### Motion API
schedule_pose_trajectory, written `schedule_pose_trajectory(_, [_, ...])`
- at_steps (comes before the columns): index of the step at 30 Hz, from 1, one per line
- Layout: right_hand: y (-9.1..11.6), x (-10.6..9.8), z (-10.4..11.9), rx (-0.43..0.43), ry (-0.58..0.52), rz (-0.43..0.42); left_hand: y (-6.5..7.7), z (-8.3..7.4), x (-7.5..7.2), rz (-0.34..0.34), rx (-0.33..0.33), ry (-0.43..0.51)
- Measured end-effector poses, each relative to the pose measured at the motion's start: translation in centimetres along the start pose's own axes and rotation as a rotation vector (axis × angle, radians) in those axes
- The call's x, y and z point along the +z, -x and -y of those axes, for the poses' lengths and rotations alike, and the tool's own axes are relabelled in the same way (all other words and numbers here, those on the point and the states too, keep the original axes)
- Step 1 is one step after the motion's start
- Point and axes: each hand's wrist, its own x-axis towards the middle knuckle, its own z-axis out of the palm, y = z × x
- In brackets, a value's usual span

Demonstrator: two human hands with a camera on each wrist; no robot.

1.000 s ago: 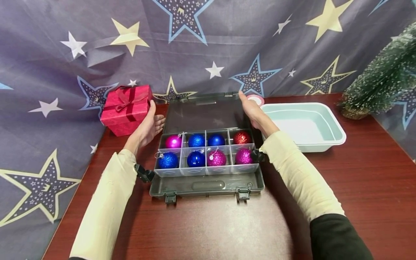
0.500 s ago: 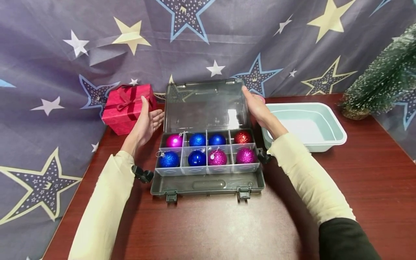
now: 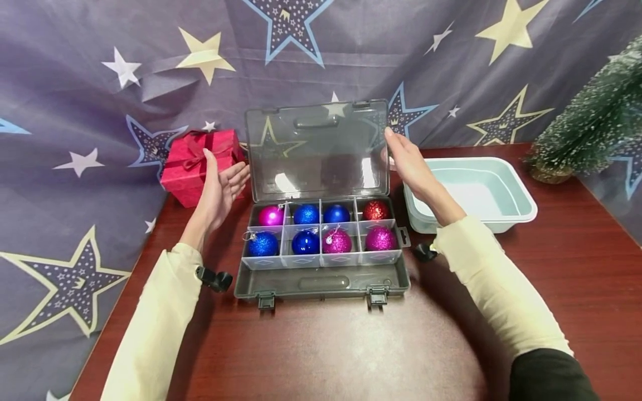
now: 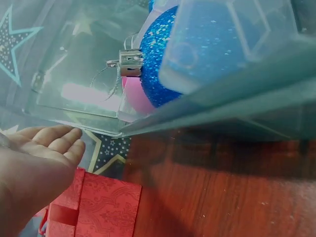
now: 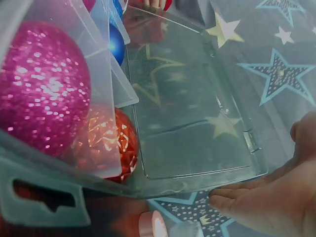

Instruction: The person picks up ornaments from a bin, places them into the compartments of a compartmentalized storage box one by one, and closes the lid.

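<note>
A smoky clear plastic organizer box [image 3: 323,284] sits on the table with its lid [image 3: 318,153] standing nearly upright at the back. Inside are two rows of divided compartments with several Christmas baubles: a smooth pink bauble [image 3: 271,215], glittery pink ones, blue ones and a red bauble [image 3: 375,211]. My right hand [image 3: 410,167] has extended fingers right at the lid's right edge, fingertips partly behind it in the right wrist view. Beside the lid's left edge my left hand [image 3: 219,186] is held palm inward, fingers straight and thumb up, holding nothing.
Behind my left hand stands a red gift box [image 3: 188,181] with a ribbon. A pale blue plastic tub [image 3: 471,223] lies to the right, close to my right forearm. A small frosted tree [image 3: 587,122] is at the far right. A star-patterned cloth [image 3: 351,55] hangs behind.
The lid has swung up from leaning far back to nearly upright. My right hand has shifted right along with its edge, and my left hand has drifted slightly left.
</note>
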Motion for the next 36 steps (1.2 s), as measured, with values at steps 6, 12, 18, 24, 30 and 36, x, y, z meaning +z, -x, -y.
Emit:
schedule_pose_trajectory(6, [1.8,-1.0,0.6,-0.063,0.02,0.02,1.1,-0.1,0.1,0.013,0.049,0.022])
schedule_pose_trajectory(12, [3.4,-1.4,1.0,-0.097,-0.018,0.061,2.2,-0.1,0.1,0.019,0.077,0.022])
schedule_pose_trajectory(18, [4.9,-2.0,0.9,-0.111,-0.034,0.113,3.5,0.4,0.1,0.034,0.108,0.03])
schedule_pose_trajectory(24, [6.3,-2.5,0.7,-0.138,-0.027,0.167,4.9,1.2,0.1,0.049,0.163,0.015])
schedule_pose_trajectory(30, [7.8,-2.6,0.3,-0.187,-0.054,0.189,6.2,1.4,0.2,0.051,0.211,-0.046])
schedule_pose_trajectory(36, [9.4,-2.6,0.0,-0.177,-0.111,0.205,7.4,1.7,0.2,0.041,0.246,-0.107])
